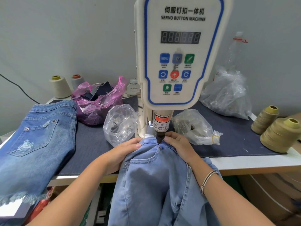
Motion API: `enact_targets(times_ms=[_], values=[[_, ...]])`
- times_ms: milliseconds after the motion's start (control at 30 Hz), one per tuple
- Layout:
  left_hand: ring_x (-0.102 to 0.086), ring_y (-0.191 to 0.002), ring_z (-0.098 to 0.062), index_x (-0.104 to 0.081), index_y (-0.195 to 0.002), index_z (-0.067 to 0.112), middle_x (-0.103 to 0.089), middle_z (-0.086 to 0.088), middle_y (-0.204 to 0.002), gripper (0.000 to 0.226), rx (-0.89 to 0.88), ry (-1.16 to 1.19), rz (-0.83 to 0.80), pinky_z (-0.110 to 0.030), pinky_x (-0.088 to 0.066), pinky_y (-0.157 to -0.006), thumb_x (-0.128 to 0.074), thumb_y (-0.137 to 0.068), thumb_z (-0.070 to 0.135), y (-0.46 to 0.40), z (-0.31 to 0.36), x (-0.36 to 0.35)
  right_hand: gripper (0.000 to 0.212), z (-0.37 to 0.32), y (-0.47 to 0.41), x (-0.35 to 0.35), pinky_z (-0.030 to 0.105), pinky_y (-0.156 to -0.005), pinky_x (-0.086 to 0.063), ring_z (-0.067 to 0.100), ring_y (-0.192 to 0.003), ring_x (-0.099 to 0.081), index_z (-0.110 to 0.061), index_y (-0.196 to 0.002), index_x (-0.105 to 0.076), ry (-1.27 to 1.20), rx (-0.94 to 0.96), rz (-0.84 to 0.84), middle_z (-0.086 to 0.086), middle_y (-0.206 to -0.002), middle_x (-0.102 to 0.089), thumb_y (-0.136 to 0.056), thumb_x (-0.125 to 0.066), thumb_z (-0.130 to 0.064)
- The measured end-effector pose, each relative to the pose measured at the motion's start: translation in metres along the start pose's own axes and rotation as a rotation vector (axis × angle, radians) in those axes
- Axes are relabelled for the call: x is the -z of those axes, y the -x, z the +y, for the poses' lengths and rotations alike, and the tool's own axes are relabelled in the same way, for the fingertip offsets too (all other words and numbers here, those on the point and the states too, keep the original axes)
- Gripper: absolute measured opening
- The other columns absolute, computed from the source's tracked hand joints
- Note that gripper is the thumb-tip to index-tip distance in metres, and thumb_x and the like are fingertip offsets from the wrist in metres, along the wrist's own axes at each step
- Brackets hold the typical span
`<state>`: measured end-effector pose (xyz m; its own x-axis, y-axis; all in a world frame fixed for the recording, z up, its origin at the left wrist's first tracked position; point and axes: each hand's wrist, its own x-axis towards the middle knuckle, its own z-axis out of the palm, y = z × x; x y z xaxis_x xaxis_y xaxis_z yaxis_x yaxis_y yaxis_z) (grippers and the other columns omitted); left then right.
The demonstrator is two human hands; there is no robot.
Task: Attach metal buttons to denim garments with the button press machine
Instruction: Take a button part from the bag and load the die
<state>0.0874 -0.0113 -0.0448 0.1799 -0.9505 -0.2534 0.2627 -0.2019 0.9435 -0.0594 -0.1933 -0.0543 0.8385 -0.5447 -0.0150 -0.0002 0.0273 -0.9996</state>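
Note:
A white servo button machine (179, 54) stands at the table's middle, its black press head (160, 138) pointing down. Under it lies the waistband of a light blue denim garment (156, 180), which hangs off the front edge. A small metal rivet (160, 146) shows on the denim just below the head. My left hand (125, 152) grips the waistband on the left of the head. On the right, my right hand (179, 147) pinches the waistband close beside the head.
Darker distressed jeans (35, 144) lie at the left. Clear bags of metal parts (120, 124) (195, 126) flank the machine, and a larger bag (228, 95) sits behind. A pink bag (97, 101) holds fabric scraps. Thread cones (276, 132) stand at the right, others (60, 87) at the back left.

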Motion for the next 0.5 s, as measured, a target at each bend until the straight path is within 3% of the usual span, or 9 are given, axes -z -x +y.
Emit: enact_targets(times_ms=[133, 300, 400, 467, 500], values=[[-0.055, -0.120, -0.029, -0.051, -0.134, 0.016, -0.055, -0.016, -0.136, 0.052, -0.013, 0.077, -0.084, -0.038, -0.045, -0.101, -0.063, -0.087, 0.038, 0.001, -0.001, 0.005, 0.029, 0.001, 0.015, -0.006, 0.007, -0.069, -0.045, -0.007, -0.075, -0.063, -0.027, -0.085, -0.068, 0.128, 0.129, 0.141, -0.018, -0.078, -0.071, -0.091, -0.057, -0.002], [-0.056, -0.121, -0.028, -0.051, -0.136, 0.018, -0.054, -0.016, -0.138, 0.046, 0.022, 0.125, -0.132, -0.036, -0.048, -0.099, -0.056, -0.092, 0.031, -0.001, 0.002, 0.009, 0.022, -0.007, 0.052, 0.010, 0.014, -0.073, -0.049, 0.005, -0.079, -0.065, -0.023, -0.089, -0.068, 0.177, 0.359, 0.338, -0.009, -0.086, -0.070, -0.091, -0.058, -0.004], [-0.056, -0.120, -0.028, -0.052, -0.136, 0.020, -0.055, -0.015, -0.137, 0.044, 0.026, 0.116, -0.136, -0.035, -0.049, -0.096, -0.054, -0.092, 0.025, -0.002, 0.003, 0.008, 0.011, -0.026, 0.057, 0.040, 0.018, -0.080, -0.041, 0.013, -0.089, -0.056, -0.020, -0.083, -0.069, 0.560, 0.520, 0.553, -0.007, -0.091, -0.062, -0.090, -0.061, -0.022], [-0.058, -0.118, -0.028, -0.055, -0.134, 0.019, -0.056, -0.015, -0.135, 0.045, 0.026, 0.121, -0.110, -0.034, -0.050, -0.096, -0.057, -0.089, 0.023, -0.002, 0.003, 0.006, 0.011, -0.040, 0.045, 0.062, 0.031, -0.087, -0.033, 0.023, -0.103, -0.045, -0.017, -0.081, -0.073, 0.906, 0.439, 0.667, 0.000, -0.106, -0.057, -0.086, -0.067, -0.025], [-0.059, -0.116, -0.028, -0.058, -0.131, 0.020, -0.058, -0.015, -0.134, 0.044, 0.026, 0.119, -0.095, -0.033, -0.051, -0.094, -0.058, -0.087, 0.022, -0.002, 0.004, 0.004, 0.010, -0.045, 0.037, 0.070, 0.037, -0.092, -0.027, 0.025, -0.112, -0.039, -0.020, -0.083, -0.075, 1.079, 0.335, 0.648, 0.003, -0.117, -0.054, -0.086, -0.068, -0.027]])
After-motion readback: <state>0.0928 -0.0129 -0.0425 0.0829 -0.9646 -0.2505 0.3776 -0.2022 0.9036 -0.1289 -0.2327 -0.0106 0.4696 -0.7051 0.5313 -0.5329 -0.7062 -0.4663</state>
